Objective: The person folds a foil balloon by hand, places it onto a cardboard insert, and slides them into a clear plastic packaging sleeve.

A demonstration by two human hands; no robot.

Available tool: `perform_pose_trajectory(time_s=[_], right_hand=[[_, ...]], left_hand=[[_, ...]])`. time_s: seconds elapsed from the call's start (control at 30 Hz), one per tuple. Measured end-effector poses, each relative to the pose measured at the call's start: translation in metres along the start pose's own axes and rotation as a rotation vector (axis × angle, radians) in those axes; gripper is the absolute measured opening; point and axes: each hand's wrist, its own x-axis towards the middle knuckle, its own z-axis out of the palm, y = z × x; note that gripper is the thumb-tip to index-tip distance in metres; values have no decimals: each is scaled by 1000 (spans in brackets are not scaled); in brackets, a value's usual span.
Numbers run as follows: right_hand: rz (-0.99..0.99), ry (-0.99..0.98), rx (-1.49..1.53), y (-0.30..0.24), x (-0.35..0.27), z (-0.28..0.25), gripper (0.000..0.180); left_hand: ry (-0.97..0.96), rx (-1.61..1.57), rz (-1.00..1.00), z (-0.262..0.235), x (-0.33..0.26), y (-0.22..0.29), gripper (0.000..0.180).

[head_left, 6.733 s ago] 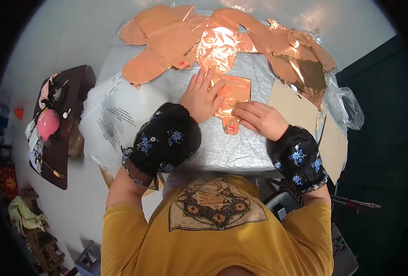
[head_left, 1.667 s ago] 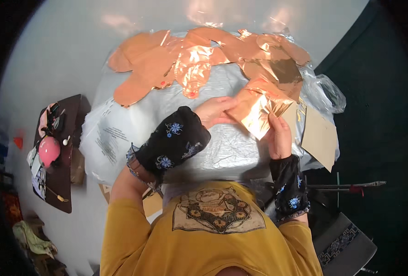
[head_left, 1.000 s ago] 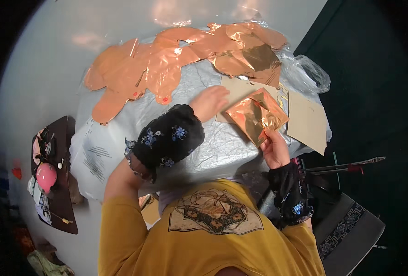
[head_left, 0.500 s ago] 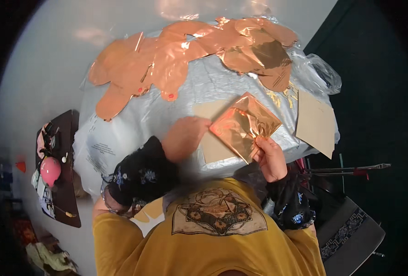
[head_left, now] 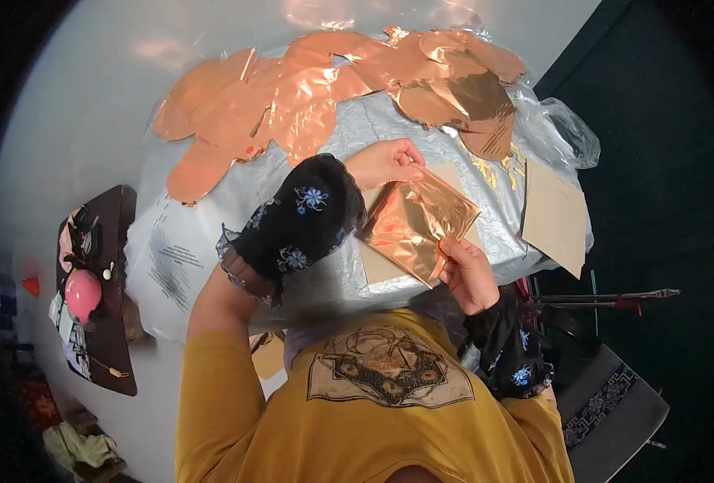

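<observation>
A shiny copper-coloured folded foil square (head_left: 421, 225) is between my hands, tilted over a beige card (head_left: 385, 268) on the table. My left hand (head_left: 387, 163) is closed in a pinch at the foil's top corner. At its lower right edge, where the foil gathers into creases, the thumb and fingers of my right hand (head_left: 469, 278) grip it. The card lies partly hidden under the foil. Beyond my hands, flat copper foil shapes (head_left: 292, 101) spread in an overlapping row along the table's far side.
A second beige card (head_left: 551, 213) lies at the table's right edge, near scattered yellow strips (head_left: 497, 171). Clear plastic (head_left: 570, 133) bunches at the far right. Silvery sheeting (head_left: 284, 185) covers the table. To the left, a dark stand (head_left: 119, 322) carries a pink round object (head_left: 83, 295).
My left hand has moved up and right from the foil's left corner to its top corner. The foil has shifted slightly left, while my right hand keeps its grip.
</observation>
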Motion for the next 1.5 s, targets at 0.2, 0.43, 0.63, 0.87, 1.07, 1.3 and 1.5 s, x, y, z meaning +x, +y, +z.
perform_pose_trajectory(time_s=[0.2,0.43,0.63,0.87,1.07,1.3,1.5], right_hand=[[52,19,11,0,1,-5,12],[61,14,82,-3,-5,7,14],[58,33,108,-2,-5,12,11],[4,44,152,10,-2,9,11],[-25,148,206,5,-9,25,10],[-69,120,248,13,-7,15,7],[-44,141,309,9,-11,20,7]], left_hand=[[-10,-25,-53,-3,8,-3,20],[-112,174,-232,-7,27,0,21],[-84,46,-268,-1,36,-10,21],[-65,22,-354,1,33,0,27],[104,-84,-319,6,-8,29,37],[-53,-253,-339,20,-62,24,28],[-131,14,-306,4,-41,27,20]])
